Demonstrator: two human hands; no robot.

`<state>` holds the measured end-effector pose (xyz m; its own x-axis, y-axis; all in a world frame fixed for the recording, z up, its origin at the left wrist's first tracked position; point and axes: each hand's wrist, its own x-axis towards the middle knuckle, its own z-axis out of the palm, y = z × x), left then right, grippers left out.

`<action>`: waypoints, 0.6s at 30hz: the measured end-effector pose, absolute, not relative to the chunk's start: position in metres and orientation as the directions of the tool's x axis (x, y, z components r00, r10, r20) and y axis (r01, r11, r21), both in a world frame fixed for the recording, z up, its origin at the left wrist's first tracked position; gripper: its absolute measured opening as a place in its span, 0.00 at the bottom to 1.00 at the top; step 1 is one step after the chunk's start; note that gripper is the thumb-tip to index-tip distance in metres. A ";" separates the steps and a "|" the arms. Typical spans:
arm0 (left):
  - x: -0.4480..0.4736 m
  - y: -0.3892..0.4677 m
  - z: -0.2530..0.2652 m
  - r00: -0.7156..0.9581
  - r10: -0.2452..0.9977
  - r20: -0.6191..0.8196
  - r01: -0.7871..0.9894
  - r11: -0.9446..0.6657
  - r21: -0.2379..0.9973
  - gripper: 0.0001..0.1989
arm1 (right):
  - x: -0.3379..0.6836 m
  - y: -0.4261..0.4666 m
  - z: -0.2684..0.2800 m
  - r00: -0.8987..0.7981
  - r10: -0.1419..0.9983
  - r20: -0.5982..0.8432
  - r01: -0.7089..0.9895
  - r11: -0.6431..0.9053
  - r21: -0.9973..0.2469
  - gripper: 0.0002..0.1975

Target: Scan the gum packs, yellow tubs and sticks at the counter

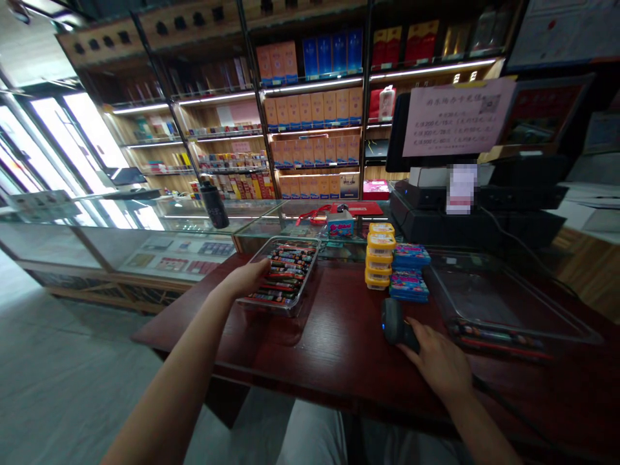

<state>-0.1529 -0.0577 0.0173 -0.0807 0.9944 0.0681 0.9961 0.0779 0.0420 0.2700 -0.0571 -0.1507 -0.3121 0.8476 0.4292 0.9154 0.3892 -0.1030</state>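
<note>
1 tray (306,284): clear plastic, on the left part of the table, filled with slim sticks (289,271) lying side by side.
Stick wraps: dark, banded with red, green and pale print; the lettering is too small to read.
Left hand (249,278): grasping the left side of the tray, thumb over the rim; the other fingers are mostly hidden.
Right hand (438,358): fingers wrapped around the grip of the scanner (394,320).
Scanner look: dark, with a blue light on its head; its cable (508,403) runs off to the lower right. Whether it touches the table I cannot tell.
Near the scanner: a stack of yellow tubs (378,270), and just beside it 2 piles of blue packs (410,256).
Far right: a large clear bin (513,294), dark sticks showing at its near edge.
Table (334,329): dark red-brown, glossy, catching a pale sheen.
Glass counter (167,248): beyond and to the left, with a black bottle (213,206) upright on top, plus a small blue box (340,226) and a red strap (314,214).
Screen side: a pink sheet (450,123) hangs on the monitor.
Room: lit shelves (314,129) of boxed goods, bright doors (68,123) at left, grey floor (58,381).
</note>
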 end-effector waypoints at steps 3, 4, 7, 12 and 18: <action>-0.124 -0.063 0.027 0.020 0.981 0.192 0.981 -0.056 0.184 0.14 | 0.269 -0.057 -0.150 -0.307 0.853 0.423 0.919 0.381 -0.103 0.22; -0.110 -0.063 0.027 0.054 0.967 0.250 0.969 -0.111 0.221 0.14 | 0.269 -0.057 -0.150 -0.302 0.854 0.423 0.921 0.376 -0.101 0.22; -0.060 -0.055 0.011 0.150 0.909 0.390 0.899 -0.289 0.329 0.16 | 0.269 -0.056 -0.149 -0.300 0.856 0.422 0.922 0.374 -0.103 0.23; 0.002 -0.028 -0.062 0.225 0.868 0.443 0.732 -0.451 0.511 0.16 | 0.269 -0.057 -0.145 -0.299 0.861 0.412 0.921 0.374 -0.113 0.23; 0.016 -0.013 -0.136 0.043 0.890 0.454 0.622 -0.379 0.685 0.20 | 0.269 -0.060 -0.141 -0.291 0.861 0.418 0.903 0.391 -0.175 0.23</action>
<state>0.0157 -0.0130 -0.1361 0.0428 0.8901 0.4538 0.6221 -0.3792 0.6850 0.2695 -0.0599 -0.1409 -0.2914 0.8606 0.4176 0.9035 0.3911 -0.1754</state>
